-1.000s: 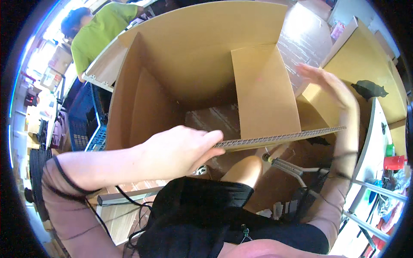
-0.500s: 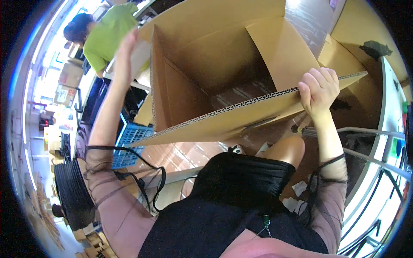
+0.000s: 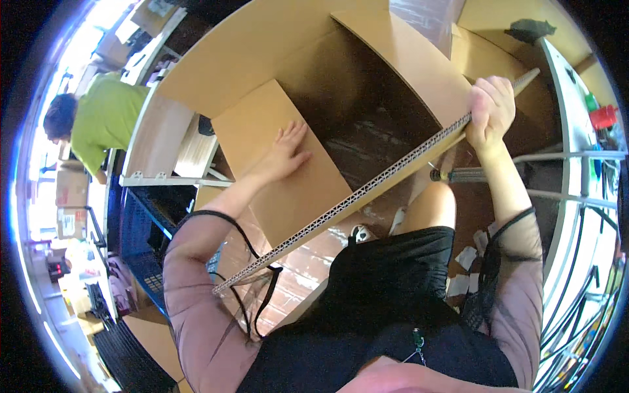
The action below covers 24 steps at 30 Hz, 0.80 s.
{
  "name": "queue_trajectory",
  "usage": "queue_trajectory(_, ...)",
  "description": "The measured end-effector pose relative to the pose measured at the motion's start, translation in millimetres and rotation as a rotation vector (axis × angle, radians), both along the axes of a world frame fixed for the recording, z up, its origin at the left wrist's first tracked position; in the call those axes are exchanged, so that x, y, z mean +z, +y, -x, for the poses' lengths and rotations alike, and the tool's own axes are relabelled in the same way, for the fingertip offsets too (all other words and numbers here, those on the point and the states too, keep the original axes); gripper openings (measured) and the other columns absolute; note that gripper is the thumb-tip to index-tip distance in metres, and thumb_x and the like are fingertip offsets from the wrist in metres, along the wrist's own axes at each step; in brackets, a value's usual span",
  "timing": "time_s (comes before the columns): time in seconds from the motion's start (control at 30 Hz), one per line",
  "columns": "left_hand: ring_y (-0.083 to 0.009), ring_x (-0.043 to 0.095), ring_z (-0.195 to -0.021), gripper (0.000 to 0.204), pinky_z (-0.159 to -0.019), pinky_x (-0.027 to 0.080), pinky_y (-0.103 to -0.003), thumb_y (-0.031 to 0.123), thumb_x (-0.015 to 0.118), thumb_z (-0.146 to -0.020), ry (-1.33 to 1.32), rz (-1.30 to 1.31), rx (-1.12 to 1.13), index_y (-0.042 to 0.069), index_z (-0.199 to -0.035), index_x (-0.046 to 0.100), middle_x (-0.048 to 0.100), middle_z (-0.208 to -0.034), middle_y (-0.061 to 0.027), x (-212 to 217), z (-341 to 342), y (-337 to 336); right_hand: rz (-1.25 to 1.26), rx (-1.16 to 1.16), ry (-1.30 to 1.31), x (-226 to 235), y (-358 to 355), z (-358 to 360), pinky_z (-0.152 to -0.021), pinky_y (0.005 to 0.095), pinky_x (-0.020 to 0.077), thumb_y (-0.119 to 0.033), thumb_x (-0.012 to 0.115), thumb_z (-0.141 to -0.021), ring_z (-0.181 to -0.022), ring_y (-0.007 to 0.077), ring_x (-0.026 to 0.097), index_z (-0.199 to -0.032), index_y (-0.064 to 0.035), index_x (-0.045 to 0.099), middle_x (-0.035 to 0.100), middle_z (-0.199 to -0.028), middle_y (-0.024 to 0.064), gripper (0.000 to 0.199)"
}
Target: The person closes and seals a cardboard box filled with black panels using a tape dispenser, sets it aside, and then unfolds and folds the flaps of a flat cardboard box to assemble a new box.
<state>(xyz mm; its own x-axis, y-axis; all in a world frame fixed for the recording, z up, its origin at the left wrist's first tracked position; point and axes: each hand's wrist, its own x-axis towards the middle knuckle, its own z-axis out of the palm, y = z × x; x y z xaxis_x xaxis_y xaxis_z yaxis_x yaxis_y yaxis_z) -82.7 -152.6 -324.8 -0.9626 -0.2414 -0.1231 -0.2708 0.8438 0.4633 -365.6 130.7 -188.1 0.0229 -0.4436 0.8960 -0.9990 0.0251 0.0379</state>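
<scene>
A large cardboard box [image 3: 236, 59] stands in front of me with its top flaps apart and a dark inside. My left hand [image 3: 286, 154] lies flat, fingers spread, on the left flap [image 3: 298, 203], which leans in over the opening. With its fingers wrapped around the upper edge, my right hand [image 3: 491, 111] grips the right end of the near flap [image 3: 354, 204]. That flap shows almost edge-on and slants from lower left to upper right. The right flap [image 3: 403, 56] also angles over the opening.
On the left are a wooden shelf unit [image 3: 157, 147], a blue plastic crate [image 3: 145, 262] and a person in a green shirt [image 3: 108, 118]. A white panel [image 3: 555, 124] and metal tubes [image 3: 570, 156] flank my right arm. Paper scraps [image 3: 464, 257] lie on the floor.
My left hand has come down from the air beside the box onto the left flap, which now tilts inward. The near flap has turned more edge-on, still in my right hand. The view has shifted.
</scene>
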Motion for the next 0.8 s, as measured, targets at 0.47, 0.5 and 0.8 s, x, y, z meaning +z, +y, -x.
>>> queue_trajectory(0.47, -0.0300, 0.045, -0.126, 0.061, -0.106, 0.035, -0.036, 0.030, 0.062, -0.086, -0.571, -0.080, 0.068, 0.004, -0.137, 0.042, 0.045, -0.137, -0.0221, 147.3, 32.3, -37.4, -0.047, 0.039, -0.024, 5.1, -8.7, 5.9, -0.058, 0.0345, 0.0388, -0.007, 0.055, -0.079, -0.056, 0.0240, 0.050, -0.066, -0.0030, 0.059, 0.060, -0.068, 0.0080, 0.015)
queue_trajectory(0.5, -0.0305, 0.045, -0.126, 0.059, -0.104, 0.037, -0.037, 0.031, 0.060, -0.087, -0.429, 0.006, 0.018, 0.003, -0.136, 0.042, 0.044, -0.137, -0.0231, 164.0, 49.0, -30.4, -0.031, 0.042, -0.019, 6.8, -8.2, 4.3, -0.057, 0.0344, 0.0379, -0.008, 0.055, -0.078, -0.055, 0.0235, 0.049, -0.065, -0.0038, 0.059, 0.059, -0.067, 0.0071, 0.014)
queue_trajectory(0.8, -0.0361, 0.033, -0.133, 0.053, -0.111, 0.025, -0.044, 0.036, 0.040, -0.098, 0.459, 0.432, -0.618, 0.001, -0.137, 0.038, 0.039, -0.141, -0.0215, 66.2, 236.7, 53.4, 0.079, 0.081, -0.019, -2.0, -1.9, 8.0, -0.059, 0.0348, 0.0391, -0.011, 0.057, -0.072, -0.056, 0.0226, 0.049, -0.067, -0.0056, 0.059, 0.058, -0.068, 0.0058, 0.007)
